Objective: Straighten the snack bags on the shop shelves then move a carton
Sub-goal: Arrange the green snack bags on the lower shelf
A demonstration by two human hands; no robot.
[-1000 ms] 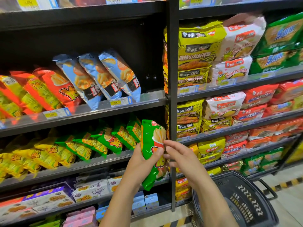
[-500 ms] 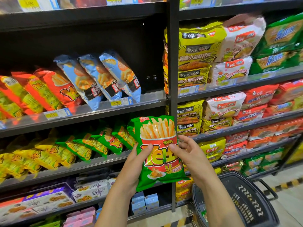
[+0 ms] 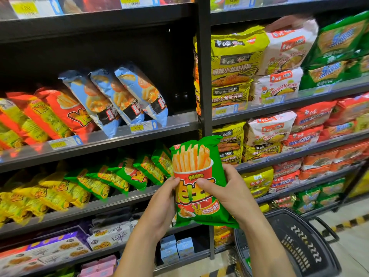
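Hands first: your left hand (image 3: 159,208) grips the left edge of the green fries bag (image 3: 196,182), and your right hand (image 3: 229,194) grips its right edge with the thumb laid across the printed lettering. You hold the bag off the shelf, directly in front of the black upright post (image 3: 203,76), with its long axis close to vertical, its sealed top pointing up and its printed face toward you. Left of the post the other green bags (image 3: 127,174) lean in a row on their shelf; right of the post, lower down, is a black basket (image 3: 299,246).
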